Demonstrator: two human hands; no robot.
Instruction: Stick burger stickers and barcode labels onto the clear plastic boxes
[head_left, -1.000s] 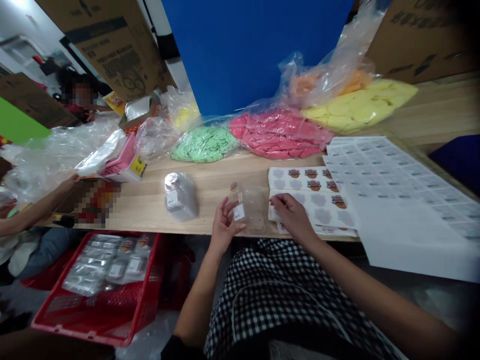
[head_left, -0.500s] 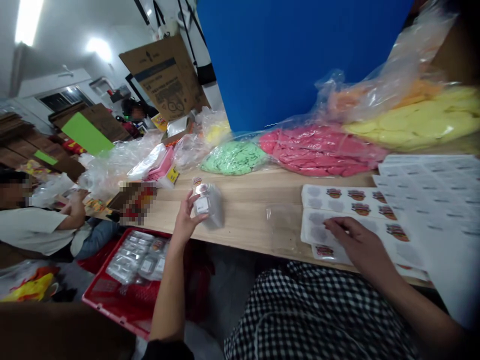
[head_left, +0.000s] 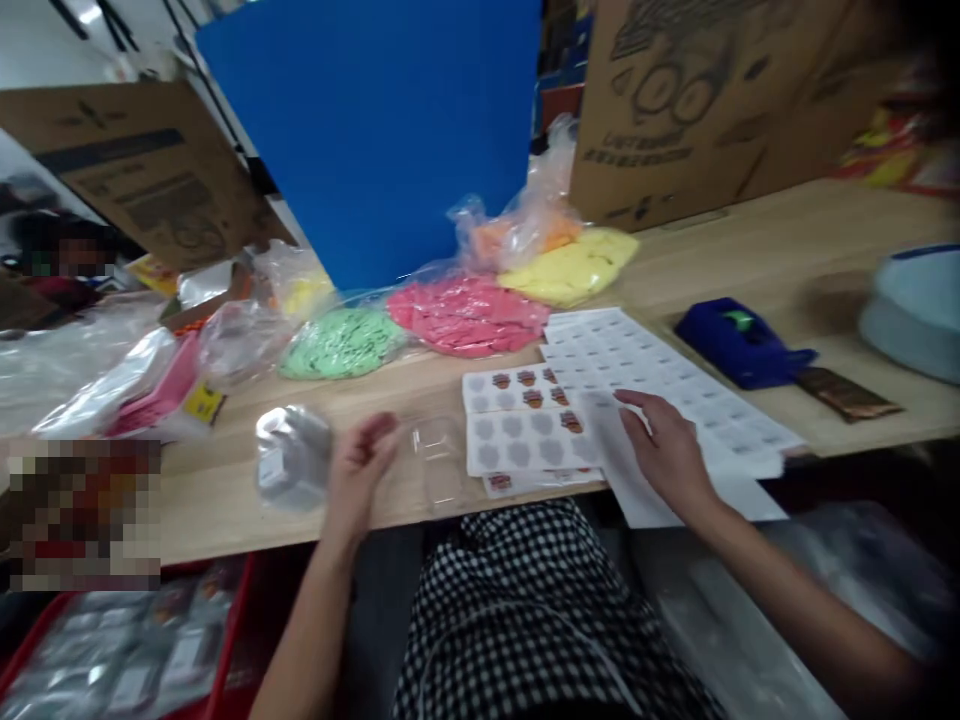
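- White paper sheet [head_left: 652,512] is lying near the tabletop's front edge, with the right hand [head_left: 664,450] spreading flat on it; it looks light and floppy, best taken by an edge.
- Left hand [head_left: 360,465] is staying apart, half-curled and seemingly empty, between a foil pouch [head_left: 292,458] and a clear plastic bag [head_left: 439,465].

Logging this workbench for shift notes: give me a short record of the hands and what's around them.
Left hand: empty, between the silver pouch and the clear plastic bag
Right hand: fingers spread on a white sheet
Beside right hand: sticker sheets
Farther along table: green bag, pink bag, yellow bag, blue tape dispenser
Below table: red basket
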